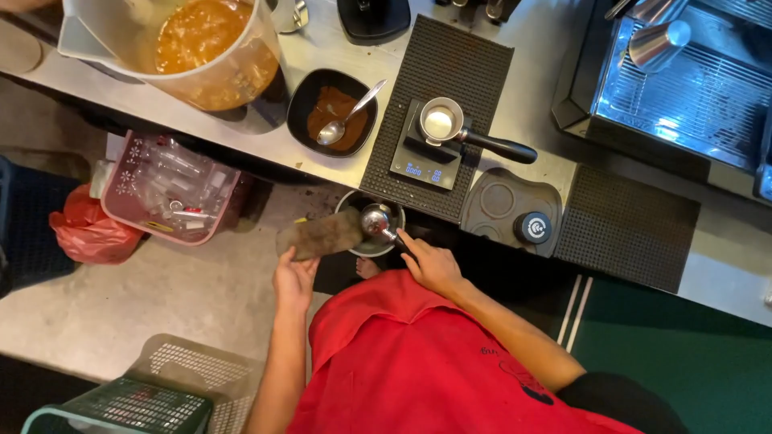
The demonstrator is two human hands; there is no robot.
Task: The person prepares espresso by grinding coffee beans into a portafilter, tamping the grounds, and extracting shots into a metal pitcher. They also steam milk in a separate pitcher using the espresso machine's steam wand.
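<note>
My left hand [294, 278] grips a brown, stained cloth [320, 234] and holds it against a metal portafilter basket [375, 219]. My right hand [431, 264] is closed on the black handle of that portafilter, which hangs over a round knock bin [348, 202] below the counter edge. On the counter above, a second portafilter [441, 122] with a black handle rests on a small digital scale [420, 162].
A black bowl of coffee grounds with a spoon [331, 112] sits left of the scale. A large plastic pitcher of orange liquid [201, 48] stands at the far left. A tamper [532, 227] sits on its mat; an espresso machine [683, 88] is at right. Pink basket [169, 191] and green crate [129, 402] are on the floor.
</note>
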